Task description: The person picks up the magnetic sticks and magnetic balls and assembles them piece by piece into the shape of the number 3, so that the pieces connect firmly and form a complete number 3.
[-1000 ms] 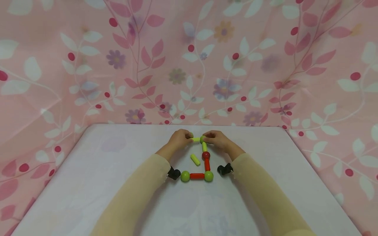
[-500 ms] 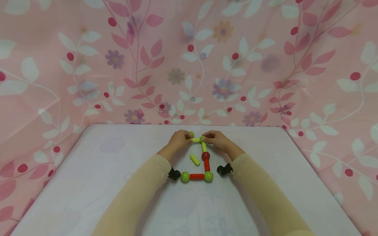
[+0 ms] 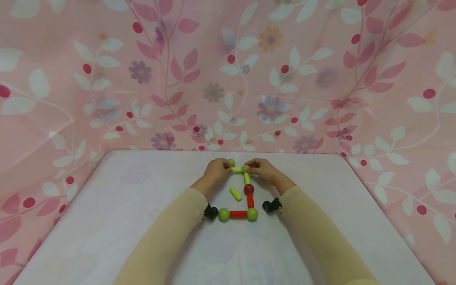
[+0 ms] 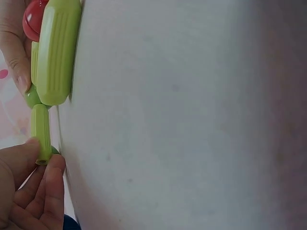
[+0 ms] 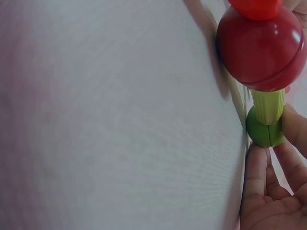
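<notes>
My left hand [image 3: 216, 169] pinches a yellow-green ribbed rod [image 4: 41, 127] between thumb and fingers near its free end. The rod's other end meets a green ball [image 3: 245, 169]. My right hand [image 3: 263, 169] holds that ball by its fingertips, as the right wrist view also shows. From the ball a second yellow-green rod [image 3: 247, 179] runs toward me to a red ball [image 3: 249, 189]. A red rod [image 3: 250, 200] follows, then a green corner ball [image 3: 252, 214], another red rod [image 3: 238, 214] and a green end ball [image 3: 223, 214].
A loose yellow-green rod [image 3: 235, 194] lies inside the bent chain. Just behind my left fingers sits a separate green ball [image 3: 230, 162], partly covered. Black wrist cameras stick out below both sleeves. The white table [image 3: 142, 221] ends at a pink floral cloth [image 3: 228, 79].
Slightly more of the green ball behind my left fingers shows than a second ago. Both hands keep their holds almost in place.
</notes>
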### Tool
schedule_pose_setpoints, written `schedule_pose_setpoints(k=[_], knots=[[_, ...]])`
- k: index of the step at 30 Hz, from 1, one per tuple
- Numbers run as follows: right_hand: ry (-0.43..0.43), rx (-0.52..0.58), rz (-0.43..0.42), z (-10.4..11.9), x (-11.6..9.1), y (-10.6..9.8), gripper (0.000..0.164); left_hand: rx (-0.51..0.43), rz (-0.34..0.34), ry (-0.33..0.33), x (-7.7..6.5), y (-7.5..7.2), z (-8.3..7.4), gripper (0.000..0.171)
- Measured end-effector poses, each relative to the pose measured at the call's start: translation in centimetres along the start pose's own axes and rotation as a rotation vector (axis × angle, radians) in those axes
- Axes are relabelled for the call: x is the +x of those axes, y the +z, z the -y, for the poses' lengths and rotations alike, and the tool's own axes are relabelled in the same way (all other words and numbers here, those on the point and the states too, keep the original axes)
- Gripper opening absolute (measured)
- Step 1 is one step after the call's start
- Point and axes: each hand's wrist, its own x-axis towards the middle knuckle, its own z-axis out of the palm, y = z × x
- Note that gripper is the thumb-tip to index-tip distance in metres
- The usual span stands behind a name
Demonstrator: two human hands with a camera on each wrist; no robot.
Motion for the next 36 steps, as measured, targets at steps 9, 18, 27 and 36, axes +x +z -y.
schedule_pose_setpoints(k=[9,18,27,36], knots=[[0.002,-0.01,0.0,-0.1,-0.2,-0.1,0.037,-0.043,-0.011,-0.005,-0.3,0.2,0.1,0.009],[-0.007,0.0,0.005,-0.3,-0.2,0.0,0.037,-0.051,-0.026,-0.012,-0.2,0.4,0.6,0.012],[-0.02,-0.009,0.01,-0.1,-0.2,0.0,0.037,-0.038,-0.015,-0.004,-0.3,0.1,0.7,0.013],[-0.022,-0.026,0.005,0.1,-0.2,0.0,0.038,-0.032,-0.015,-0.025,-0.1,-1.7,0.2,0.013]])
